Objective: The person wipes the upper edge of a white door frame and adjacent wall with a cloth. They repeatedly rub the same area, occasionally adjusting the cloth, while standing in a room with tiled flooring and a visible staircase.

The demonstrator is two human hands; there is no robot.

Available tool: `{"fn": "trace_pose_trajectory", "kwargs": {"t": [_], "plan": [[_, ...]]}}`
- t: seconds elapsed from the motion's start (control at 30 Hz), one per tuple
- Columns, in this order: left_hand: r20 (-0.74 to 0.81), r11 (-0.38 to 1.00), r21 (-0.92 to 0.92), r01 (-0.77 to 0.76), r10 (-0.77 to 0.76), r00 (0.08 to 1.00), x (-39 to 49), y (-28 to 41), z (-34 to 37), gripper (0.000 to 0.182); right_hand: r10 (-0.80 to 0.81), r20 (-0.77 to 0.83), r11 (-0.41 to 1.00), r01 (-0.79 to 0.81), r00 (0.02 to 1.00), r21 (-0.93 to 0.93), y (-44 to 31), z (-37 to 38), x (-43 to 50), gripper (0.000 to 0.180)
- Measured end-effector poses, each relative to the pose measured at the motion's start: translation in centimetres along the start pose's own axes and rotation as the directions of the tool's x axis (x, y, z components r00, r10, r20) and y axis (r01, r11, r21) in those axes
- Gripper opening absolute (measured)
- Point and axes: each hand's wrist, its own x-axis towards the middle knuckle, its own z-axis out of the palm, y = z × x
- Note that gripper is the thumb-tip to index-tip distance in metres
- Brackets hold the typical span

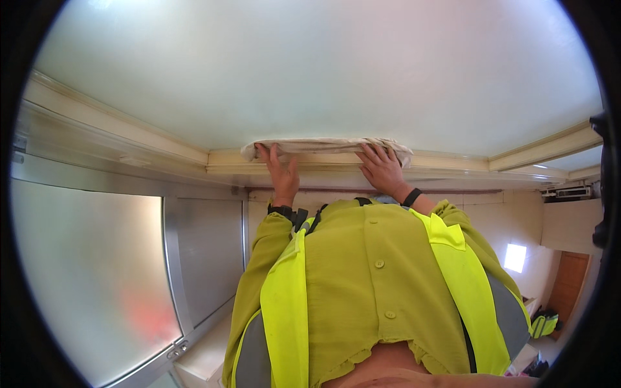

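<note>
A pale cloth (320, 145) lies stretched lengthwise along a cream window frame rail (315, 162), against the lower edge of a frosted glass pane (330, 72). My left hand (282, 172) touches the cloth near its left end with the fingertips, the thumb held apart. Near the cloth's right end, my right hand (383, 167) lies over it with the fingers spread and pressing it to the rail. Whether any cloth is pinched under the fingers cannot be told.
At the left stands a metal-framed door (172, 252) with frosted glass and a latch (177, 349). A wall-mounted device (567, 192) is at the right. Lower right, a brown door (568, 291) stands behind a person in a high-visibility vest (544, 326).
</note>
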Motion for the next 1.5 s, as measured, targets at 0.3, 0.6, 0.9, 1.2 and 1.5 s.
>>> {"fn": "trace_pose_trajectory", "kwargs": {"t": [0.3, 0.6, 0.9, 1.2, 1.5], "plan": [[-0.273, 0.997, 0.026, 0.073, -0.063, 0.960, 7.8, -5.4, -8.8, 0.079, -0.261, -0.077, 0.962, 0.266, 0.962, 0.062, -8.2, -0.2, 10.6, 0.059], [-0.154, 0.994, -0.040, 0.103, -0.108, 0.982, 3.5, -2.4, -2.5, 0.101, -0.239, 0.081, 0.966, 0.228, 0.968, 0.123, -5.6, 2.2, 6.3, 0.071], [0.243, 0.998, 0.046, -0.030, 0.018, 0.970, 0.3, -3.1, -4.4, 0.103, -0.025, 0.052, 1.000, 0.025, 0.998, -0.013, -0.8, 1.3, -1.5, 0.060], [-0.229, 0.930, -0.263, 0.259, -0.321, 0.919, 7.4, -4.0, -5.6, 0.093, -0.243, 0.161, 0.957, 0.209, 0.957, 0.201, -7.0, 3.8, 7.3, 0.068], [0.064, 0.992, -0.088, 0.090, -0.085, 0.994, -1.3, 6.9, 8.4, 0.122, 0.144, 0.117, 0.989, -0.147, 0.983, 0.013, 6.6, 1.0, -7.8, 0.051]]}}
